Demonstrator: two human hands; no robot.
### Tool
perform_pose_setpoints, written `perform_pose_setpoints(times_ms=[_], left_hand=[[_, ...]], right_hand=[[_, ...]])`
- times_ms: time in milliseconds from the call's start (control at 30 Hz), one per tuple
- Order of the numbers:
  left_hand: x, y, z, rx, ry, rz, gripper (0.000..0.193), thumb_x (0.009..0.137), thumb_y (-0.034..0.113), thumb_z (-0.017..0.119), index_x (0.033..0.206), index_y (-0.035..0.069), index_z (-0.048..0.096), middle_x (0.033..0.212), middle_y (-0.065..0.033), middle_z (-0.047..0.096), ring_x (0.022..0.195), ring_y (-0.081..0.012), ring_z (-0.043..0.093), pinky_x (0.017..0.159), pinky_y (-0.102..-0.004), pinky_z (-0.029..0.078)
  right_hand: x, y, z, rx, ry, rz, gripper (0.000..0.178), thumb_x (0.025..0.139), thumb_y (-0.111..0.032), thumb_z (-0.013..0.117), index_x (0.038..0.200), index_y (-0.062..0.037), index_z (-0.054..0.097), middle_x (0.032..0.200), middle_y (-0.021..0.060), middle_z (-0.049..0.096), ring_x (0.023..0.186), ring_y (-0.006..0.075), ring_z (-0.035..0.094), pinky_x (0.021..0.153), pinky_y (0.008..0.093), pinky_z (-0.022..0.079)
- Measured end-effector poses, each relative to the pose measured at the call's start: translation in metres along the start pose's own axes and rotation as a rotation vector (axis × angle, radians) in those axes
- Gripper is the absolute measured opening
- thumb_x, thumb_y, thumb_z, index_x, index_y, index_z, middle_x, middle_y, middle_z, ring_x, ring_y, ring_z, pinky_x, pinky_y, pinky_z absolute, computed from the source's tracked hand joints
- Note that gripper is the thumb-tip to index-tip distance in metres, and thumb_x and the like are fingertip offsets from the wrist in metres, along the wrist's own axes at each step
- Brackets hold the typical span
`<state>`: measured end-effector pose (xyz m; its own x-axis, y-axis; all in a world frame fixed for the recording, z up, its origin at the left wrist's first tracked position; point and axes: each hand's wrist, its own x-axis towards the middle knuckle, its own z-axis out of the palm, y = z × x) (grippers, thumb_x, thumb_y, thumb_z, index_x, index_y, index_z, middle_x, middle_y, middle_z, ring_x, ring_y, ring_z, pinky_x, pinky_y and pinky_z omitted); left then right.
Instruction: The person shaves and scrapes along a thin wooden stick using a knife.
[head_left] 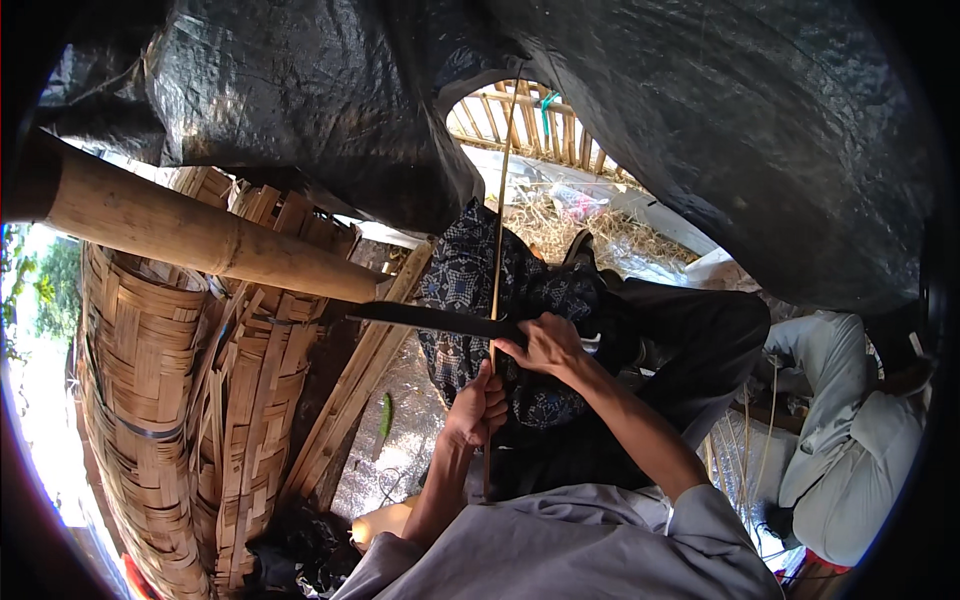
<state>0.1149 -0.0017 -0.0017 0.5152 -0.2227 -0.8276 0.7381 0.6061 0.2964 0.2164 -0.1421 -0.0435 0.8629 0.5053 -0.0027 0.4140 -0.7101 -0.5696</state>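
Bamboo strip (499, 190) runs nearly upright through the middle of the view, its long axis reaching from near the lap up toward the gap in the black tarpaulin (300, 100). The left hand (477, 408) has its grip clenched around the strip low down, while the right hand (545, 345), just above and touching the strip too, is closed on the handle of a dark knife (420, 318). The blade lies almost level, crossing the strip at a right angle and pointing to the person's left, toward the thick bamboo pole (200, 235) and the woven bamboo baskets (150, 400). Both hands sit close together over a patterned blue cloth (470, 270). Another person in pale clothing (850, 440) sits at right.
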Motion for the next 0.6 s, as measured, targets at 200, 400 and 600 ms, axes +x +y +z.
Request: perform_pose_setpoints(times_ms=[200, 400, 600], left_hand=[[-0.017, -0.009, -0.003, -0.039, -0.006, -0.019, 0.047, 0.094, 0.051, 0.035, 0.057, 0.022, 0.027, 0.049, 0.0091, 0.017, 0.038, -0.0061, 0.015, 0.036, -0.023, 0.012], [-0.048, -0.044, -0.023, -0.005, -0.047, -0.061, 0.047, 0.095, 0.048, 0.033, 0.059, 0.019, 0.031, 0.049, 0.0074, 0.021, 0.038, -0.0079, 0.016, 0.037, -0.0239, 0.015], [-0.034, -0.027, -0.013, -0.044, -0.003, 0.029, 0.037, 0.096, 0.039, 0.037, 0.077, 0.009, 0.046, 0.055, 0.0047, 0.03, 0.044, -0.0083, 0.025, 0.042, -0.0231, 0.023]], right_hand=[[0.018, -0.003, -0.002, 0.009, -0.037, 0.176, 0.076, 0.082, -0.069, 0.034, 0.075, -0.0012, 0.067, 0.064, 0.0226, 0.062, 0.065, 0.0389, 0.064, 0.057, 0.0438, 0.053], [0.05, 0.052, -0.018, 0.162, -0.065, 0.263, 0.077, 0.084, -0.067, 0.032, 0.076, 0.0028, 0.064, 0.069, 0.0216, 0.063, 0.068, 0.0361, 0.063, 0.061, 0.0431, 0.05], [-0.009, 0.004, -0.036, 0.177, -0.268, 0.192, 0.058, 0.084, -0.063, 0.04, 0.076, -0.0107, 0.066, 0.071, 0.0196, 0.063, 0.07, 0.0385, 0.062, 0.065, 0.0457, 0.051]])
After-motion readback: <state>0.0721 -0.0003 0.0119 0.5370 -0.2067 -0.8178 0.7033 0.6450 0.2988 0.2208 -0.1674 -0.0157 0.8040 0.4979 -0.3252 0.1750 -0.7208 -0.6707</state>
